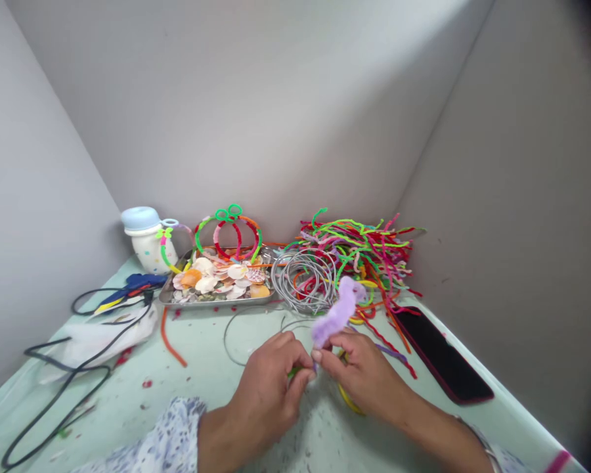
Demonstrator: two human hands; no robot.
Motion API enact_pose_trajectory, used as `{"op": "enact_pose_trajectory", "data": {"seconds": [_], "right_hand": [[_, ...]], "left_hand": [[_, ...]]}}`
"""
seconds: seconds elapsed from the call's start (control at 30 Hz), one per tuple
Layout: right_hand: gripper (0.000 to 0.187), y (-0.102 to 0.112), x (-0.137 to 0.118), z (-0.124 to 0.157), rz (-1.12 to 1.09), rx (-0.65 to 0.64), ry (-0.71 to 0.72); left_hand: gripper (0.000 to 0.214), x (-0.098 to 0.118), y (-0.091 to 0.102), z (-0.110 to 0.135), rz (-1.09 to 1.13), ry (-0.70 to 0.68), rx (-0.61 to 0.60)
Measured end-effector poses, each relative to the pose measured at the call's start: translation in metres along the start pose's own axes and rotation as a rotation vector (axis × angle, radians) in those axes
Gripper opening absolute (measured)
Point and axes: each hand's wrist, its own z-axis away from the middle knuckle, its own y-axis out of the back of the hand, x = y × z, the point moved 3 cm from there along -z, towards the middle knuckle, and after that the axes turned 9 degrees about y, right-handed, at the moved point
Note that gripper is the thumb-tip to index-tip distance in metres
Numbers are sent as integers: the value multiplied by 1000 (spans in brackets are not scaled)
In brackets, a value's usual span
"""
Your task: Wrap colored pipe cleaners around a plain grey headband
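My left hand (270,387) and my right hand (359,374) meet low in the middle of the pale green table (201,394), fingertips pinched together. Between them they hold a fuzzy lilac pipe-cleaner piece (337,312) that sticks up and to the right. A bit of green stem (293,372) shows under my left fingers. A yellow pipe cleaner (349,399) curves under my right hand. Both hands are closed in a pinch.
A heap of coloured pipe cleaners (359,253) and coiled grey wire hoops (303,279) lie behind. A metal tray of shells (217,281), wrapped rings (231,233), a white jar (145,240), a dark phone (440,355), black cables (69,387) and an orange pipe cleaner (170,341) surround me.
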Motion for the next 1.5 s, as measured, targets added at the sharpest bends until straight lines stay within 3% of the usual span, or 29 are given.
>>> {"op": "enact_pose_trajectory", "data": {"seconds": [0.33,0.57,0.7,0.9,1.0,1.2,1.4,1.5], "right_hand": [[20,-1,2,0,5,-34,-48],[22,7,5,-7,39,32,-2],[6,21,-3,-7,125,169,191],[18,23,-13,9,314,255,673],[15,14,-5,17,330,352,777],[12,-5,13,16,107,388,537],[20,-18,29,15,-561,360,30],[23,-25,30,14,-835,367,-134]], "left_hand": [[11,1,-3,3,-67,-119,29],[8,-9,-4,-3,127,171,-68],[9,-11,-2,-7,249,264,-77],[17,-5,6,-13,360,355,-76],[19,-2,9,-12,388,361,-61],[21,1,10,-7,474,349,-59],[21,-2,5,-8,537,346,-95],[20,-3,4,-8,503,341,-88]]}}
